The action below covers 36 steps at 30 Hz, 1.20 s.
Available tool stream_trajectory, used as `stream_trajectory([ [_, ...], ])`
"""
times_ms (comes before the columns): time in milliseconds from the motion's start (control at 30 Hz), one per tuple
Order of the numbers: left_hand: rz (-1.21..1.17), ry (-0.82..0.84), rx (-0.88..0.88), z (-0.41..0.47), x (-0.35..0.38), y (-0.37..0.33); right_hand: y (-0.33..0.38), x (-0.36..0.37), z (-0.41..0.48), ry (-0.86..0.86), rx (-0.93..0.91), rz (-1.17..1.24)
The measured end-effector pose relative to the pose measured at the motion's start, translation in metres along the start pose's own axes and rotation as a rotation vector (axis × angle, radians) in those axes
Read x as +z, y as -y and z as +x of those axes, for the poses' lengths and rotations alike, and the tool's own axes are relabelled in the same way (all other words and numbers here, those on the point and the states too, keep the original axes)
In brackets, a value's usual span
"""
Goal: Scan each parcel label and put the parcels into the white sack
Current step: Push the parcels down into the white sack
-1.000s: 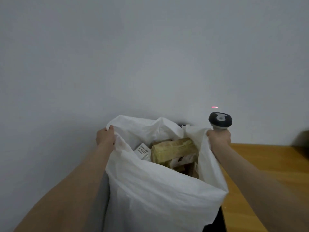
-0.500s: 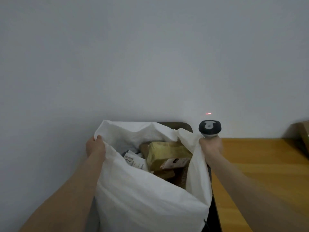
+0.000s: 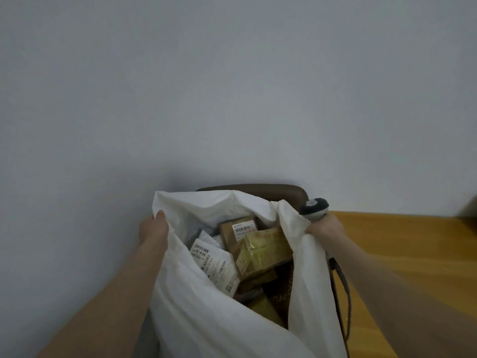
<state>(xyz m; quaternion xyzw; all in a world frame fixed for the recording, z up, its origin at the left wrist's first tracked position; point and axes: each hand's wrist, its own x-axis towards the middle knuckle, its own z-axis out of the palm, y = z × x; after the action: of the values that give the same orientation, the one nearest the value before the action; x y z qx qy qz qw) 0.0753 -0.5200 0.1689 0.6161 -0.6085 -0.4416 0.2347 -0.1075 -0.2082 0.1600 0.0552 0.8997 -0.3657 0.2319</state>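
Note:
The white sack (image 3: 206, 319) stands open in front of me, held apart at its mouth. My left hand (image 3: 152, 228) grips its left rim. My right hand (image 3: 325, 228) grips the right rim together with the handle of a grey barcode scanner (image 3: 313, 207), whose cable hangs down beside the sack. Inside lie several parcels: a brown box with a white label (image 3: 238, 232), a yellowish taped box (image 3: 263, 251) and a white mailer with a printed label (image 3: 214, 264).
A wooden table (image 3: 400, 249) runs along the right of the sack. A dark brown chair back (image 3: 258, 190) shows behind the sack's mouth, against the plain grey wall. A dark object sits at the far right edge (image 3: 471, 208).
The sack's mouth has been pulled wider and lower, showing more parcels inside. The scanner's red laser line on the wall is gone. Both hands keep their hold on the rim.

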Motion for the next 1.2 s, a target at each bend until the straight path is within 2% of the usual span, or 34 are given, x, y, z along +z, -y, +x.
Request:
stream_trajectory([
  [100,-0.101,0.02,-0.037,-0.008,0.014,-0.02,0.004,-0.002,-0.001,-0.074,0.009,0.233],
  [267,-0.135,0.076,0.109,-0.03,0.04,-0.085,0.019,-0.055,-0.012,-0.32,-0.071,0.48],
  [367,-0.224,0.087,0.219,-0.035,0.049,-0.101,0.013,-0.07,-0.014,-0.407,-0.081,0.52],
  [467,-0.211,0.055,0.23,-0.013,0.046,-0.07,-0.005,-0.051,-0.011,-0.342,-0.096,0.422],
  [600,-0.058,-0.016,0.196,-0.002,0.028,-0.037,-0.02,-0.029,-0.009,-0.256,-0.011,0.357],
  [733,0.118,0.006,0.277,-0.007,0.024,-0.047,-0.018,-0.026,-0.01,-0.251,-0.022,0.326],
  [800,0.378,-0.036,0.446,-0.024,0.031,-0.051,-0.021,-0.027,-0.012,-0.258,-0.016,0.311],
  [867,0.663,-0.039,0.805,-0.058,0.046,-0.053,-0.026,-0.029,-0.014,-0.27,0.006,0.314],
  [900,0.707,0.086,0.944,-0.079,0.057,-0.051,-0.028,-0.032,-0.015,-0.279,0.018,0.319],
  [933,0.732,0.302,1.0,-0.101,0.068,-0.047,-0.031,-0.036,-0.015,-0.289,0.026,0.324],
  [1000,0.872,0.755,0.939,-0.142,0.091,-0.027,-0.036,-0.046,-0.015,-0.302,0.038,0.34],
  [1033,0.942,0.917,0.856,-0.159,0.103,-0.013,-0.039,-0.051,-0.014,-0.3,0.042,0.35],
  [1100,1.021,1.064,0.772,-0.184,0.124,0.014,-0.047,-0.059,-0.013,-0.275,0.042,0.361],
  [1200,1.16,1.047,0.907,-0.203,0.149,0.046,-0.061,-0.064,-0.012,-0.221,0.029,0.394],
])
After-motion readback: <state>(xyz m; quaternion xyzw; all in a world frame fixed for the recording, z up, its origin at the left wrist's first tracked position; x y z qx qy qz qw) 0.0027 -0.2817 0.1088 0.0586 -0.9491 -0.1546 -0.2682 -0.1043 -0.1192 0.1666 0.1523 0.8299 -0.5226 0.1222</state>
